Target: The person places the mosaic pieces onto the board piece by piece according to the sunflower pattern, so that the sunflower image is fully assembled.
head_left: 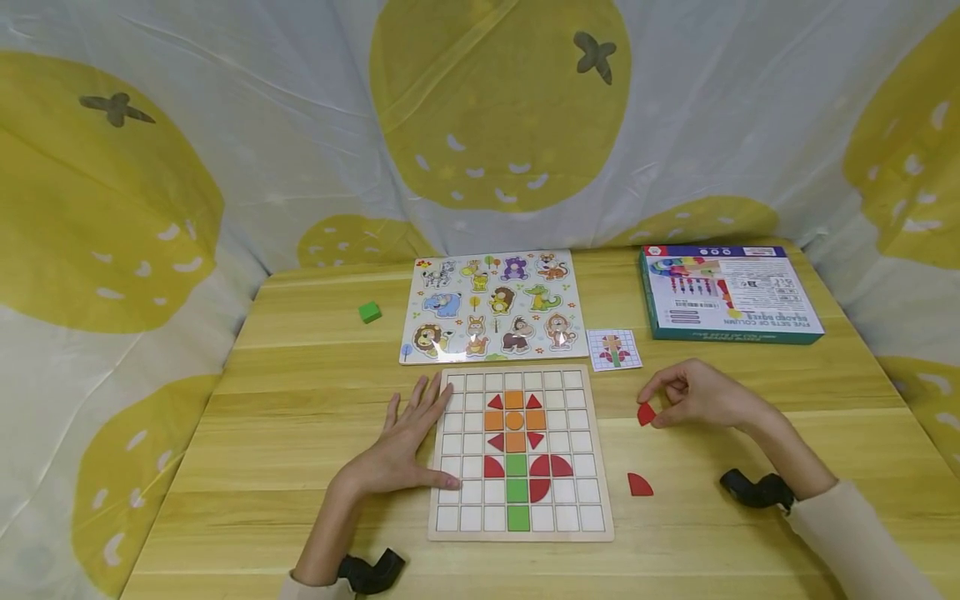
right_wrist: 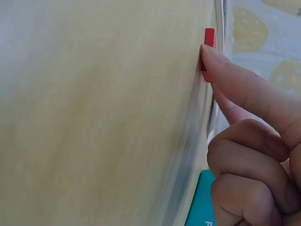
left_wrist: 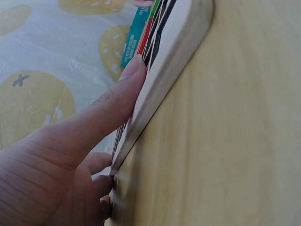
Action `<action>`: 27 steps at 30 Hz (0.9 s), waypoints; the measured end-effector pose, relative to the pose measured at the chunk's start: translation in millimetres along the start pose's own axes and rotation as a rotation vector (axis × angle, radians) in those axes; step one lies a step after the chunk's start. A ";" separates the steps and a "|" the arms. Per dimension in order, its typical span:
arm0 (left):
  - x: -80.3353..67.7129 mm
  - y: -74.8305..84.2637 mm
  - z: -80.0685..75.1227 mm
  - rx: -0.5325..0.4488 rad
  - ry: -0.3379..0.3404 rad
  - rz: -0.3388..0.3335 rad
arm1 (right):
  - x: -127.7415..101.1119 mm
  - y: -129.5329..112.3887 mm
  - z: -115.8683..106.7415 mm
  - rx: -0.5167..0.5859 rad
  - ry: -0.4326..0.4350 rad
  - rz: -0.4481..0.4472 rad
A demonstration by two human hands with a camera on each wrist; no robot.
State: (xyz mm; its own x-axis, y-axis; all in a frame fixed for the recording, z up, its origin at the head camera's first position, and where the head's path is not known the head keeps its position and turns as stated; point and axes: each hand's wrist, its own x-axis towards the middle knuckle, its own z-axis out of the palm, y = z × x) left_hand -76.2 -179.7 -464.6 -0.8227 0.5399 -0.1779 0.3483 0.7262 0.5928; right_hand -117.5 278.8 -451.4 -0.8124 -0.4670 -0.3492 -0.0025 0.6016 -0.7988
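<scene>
Green cube (head_left: 370, 312): sat alone on the counter (head_left: 300, 433), far left, well apart from the rest.

Animal puzzle board (head_left: 495, 306): lay flat toward the back of the counter, just behind the grid board.

Left hand (head_left: 408, 446): rested flat with fingers straight and spread, its grip open, thumb and fingertips (left_wrist: 131, 68) lying over the left edge of the grid board.

Grid board (head_left: 520, 454): wooden tray of white squares at the front centre, carrying a flower of orange, red and green pieces.

Pattern card (head_left: 614, 349): small, showing the same flower, just off the board's back right corner.

Red quarter-circle piece (head_left: 639, 485): lay loose on the counter right of the board.

Red piece (head_left: 647, 413): pinched between thumb and fingertips (right_wrist: 221, 63) of the right hand (head_left: 693, 396), at the counter surface, near the board's right side.

Teal box (head_left: 727, 292): lay flat at the back right.
</scene>
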 end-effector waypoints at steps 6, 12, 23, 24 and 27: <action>-0.2 0.5 -0.5 -0.001 0.002 0.000 | -0.7 -2.7 1.8 -0.077 0.061 0.036; -0.3 0.3 -0.3 0.003 0.001 0.005 | -2.5 -4.2 4.0 -0.047 0.089 0.038; -0.3 -1.6 0.5 -0.009 0.007 0.006 | -1.4 -4.0 5.5 -0.033 0.073 0.044; -0.3 -1.6 0.5 -0.009 0.007 0.007 | -1.4 -5.4 6.3 -0.040 0.081 0.040; 0.0 -2.0 1.3 -0.007 0.007 0.008 | -0.3 -14.8 11.5 -0.061 0.121 0.022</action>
State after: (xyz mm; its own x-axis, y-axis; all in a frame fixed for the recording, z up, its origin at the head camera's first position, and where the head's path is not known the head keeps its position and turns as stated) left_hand -76.2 -180.6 -466.9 -0.8230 0.5428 -0.1672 0.3521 0.7186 0.5997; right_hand -110.5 262.5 -445.0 -0.8772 -0.3738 -0.3012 -0.0167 0.6508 -0.7591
